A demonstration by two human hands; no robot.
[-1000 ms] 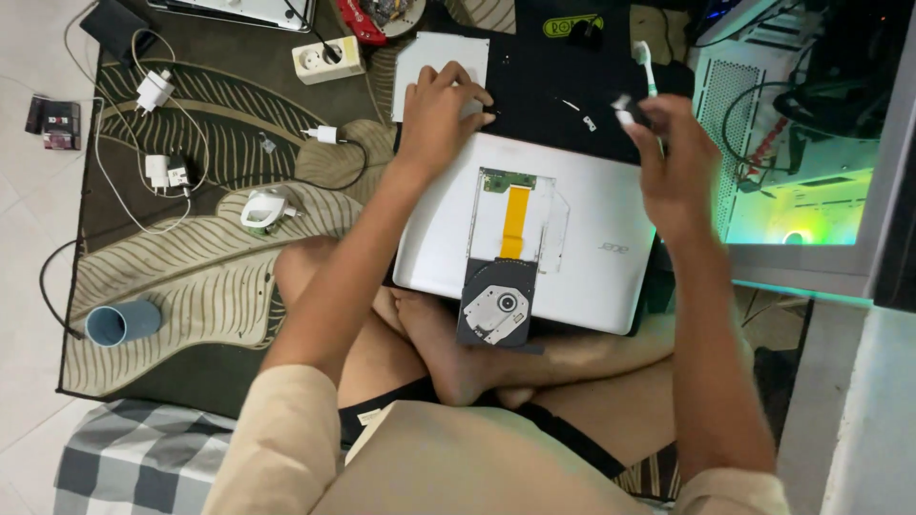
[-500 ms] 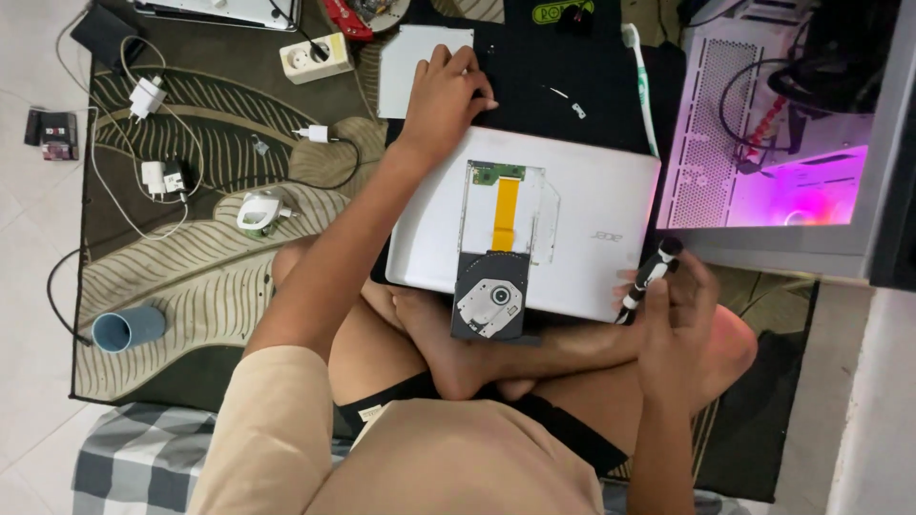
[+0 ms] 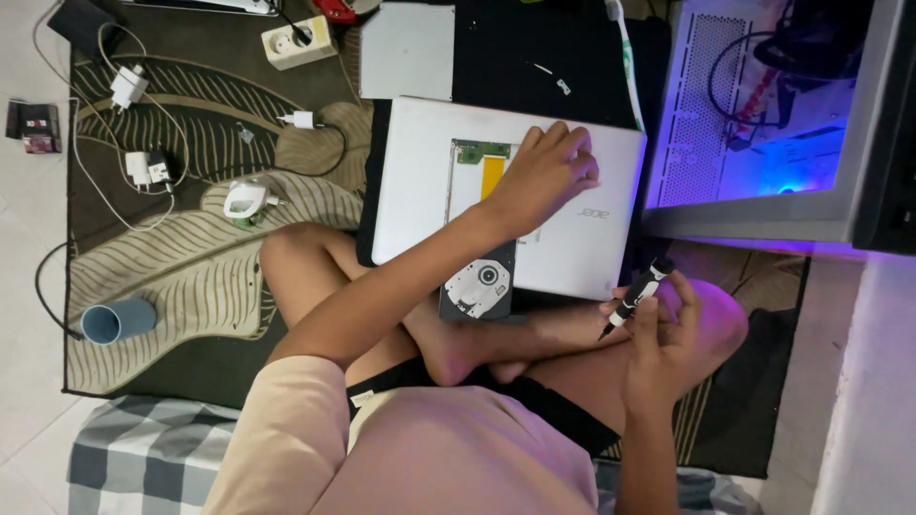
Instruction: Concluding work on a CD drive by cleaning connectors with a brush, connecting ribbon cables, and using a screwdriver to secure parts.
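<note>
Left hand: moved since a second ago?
Yes. The left hand has slid from the white laptop's far left corner rightward, onto its middle beside the open drive bay.

Leaf-patterned rug [image 3: 191, 277], white laptop [image 3: 420, 191], blue cup [image 3: 119, 319], chargers [image 3: 143, 167]

Laptop [image 3: 420, 181]: on the rug [image 3: 191, 277], before my crossed legs.
Drive [image 3: 477, 289]: at its near edge.
Cup [image 3: 119, 319]: far left.
</note>
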